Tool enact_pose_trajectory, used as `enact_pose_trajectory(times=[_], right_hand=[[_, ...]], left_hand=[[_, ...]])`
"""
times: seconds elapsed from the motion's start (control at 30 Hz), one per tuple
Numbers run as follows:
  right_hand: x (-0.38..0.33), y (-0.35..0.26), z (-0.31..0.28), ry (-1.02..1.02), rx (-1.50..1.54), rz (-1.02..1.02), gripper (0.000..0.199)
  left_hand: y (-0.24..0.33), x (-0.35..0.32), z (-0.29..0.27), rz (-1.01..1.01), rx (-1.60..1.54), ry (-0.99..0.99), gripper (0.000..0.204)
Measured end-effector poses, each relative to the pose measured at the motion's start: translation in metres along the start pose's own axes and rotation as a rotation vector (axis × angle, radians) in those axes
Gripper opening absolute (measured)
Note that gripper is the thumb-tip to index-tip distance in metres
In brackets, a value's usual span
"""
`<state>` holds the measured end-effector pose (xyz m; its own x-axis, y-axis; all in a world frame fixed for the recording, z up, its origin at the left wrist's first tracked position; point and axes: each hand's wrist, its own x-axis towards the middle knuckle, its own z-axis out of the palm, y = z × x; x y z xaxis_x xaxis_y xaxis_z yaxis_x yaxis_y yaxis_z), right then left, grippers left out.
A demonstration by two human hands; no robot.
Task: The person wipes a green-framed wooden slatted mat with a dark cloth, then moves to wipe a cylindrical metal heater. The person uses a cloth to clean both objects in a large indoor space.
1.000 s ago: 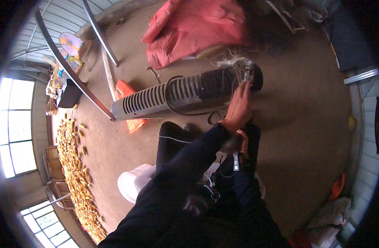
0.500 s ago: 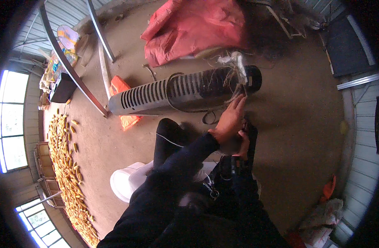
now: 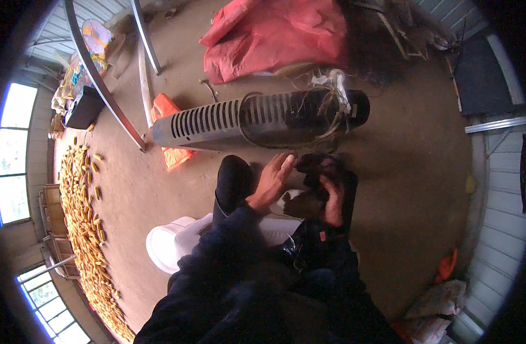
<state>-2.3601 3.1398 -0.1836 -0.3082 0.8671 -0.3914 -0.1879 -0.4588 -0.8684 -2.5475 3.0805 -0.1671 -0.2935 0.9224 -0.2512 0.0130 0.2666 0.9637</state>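
My left hand (image 3: pixel 273 180) is held above my lap, its fingers stretched out, with nothing in it. My right hand (image 3: pixel 332 200) is to the right, by my right knee. It lies against a dark, soft-looking thing (image 3: pixel 319 165) whose kind I cannot make out, and its fingers are partly lost in shadow. Just beyond both hands, a long grey slotted metal housing (image 3: pixel 217 123) lies across the floor. A thin loop of cord (image 3: pixel 242 127) hangs around it. Pale, frayed strings and a white strip (image 3: pixel 339 89) lie over its right end.
Beyond the housing lies a crumpled red sheet (image 3: pixel 274 43). Orange material (image 3: pixel 174 156) sticks out under its left end. A white bucket (image 3: pixel 162 246) stands at my left. Corn cobs (image 3: pixel 82 223) cover the floor farther left, near curved metal bars (image 3: pixel 105 97). Sacks (image 3: pixel 438 301) lie at the lower right.
My left hand has drawn back from the housing's right end and moved left, apart from my right hand. My right hand has come more into sight, close to the dark thing.
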Motion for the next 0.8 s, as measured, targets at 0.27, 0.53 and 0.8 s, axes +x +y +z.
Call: enact_pose_trajectory(times=[0.27, 0.53, 0.8], right_hand=[[-0.006, -0.019, 0.058, -0.217, 0.034, 0.173, 0.042], [-0.002, -0.007, 0.082, -0.158, -0.008, 0.233, 0.049], [0.003, 0.021, 0.093, -0.244, -0.204, 0.256, 0.055]], left_hand=[[0.004, -0.022, -0.021, 0.121, 0.022, -0.079, 0.077], [0.002, -0.044, -0.016, 0.031, -0.449, -0.138, 0.077], [0.001, -0.054, -0.022, -0.082, -0.794, -0.06, 0.079]])
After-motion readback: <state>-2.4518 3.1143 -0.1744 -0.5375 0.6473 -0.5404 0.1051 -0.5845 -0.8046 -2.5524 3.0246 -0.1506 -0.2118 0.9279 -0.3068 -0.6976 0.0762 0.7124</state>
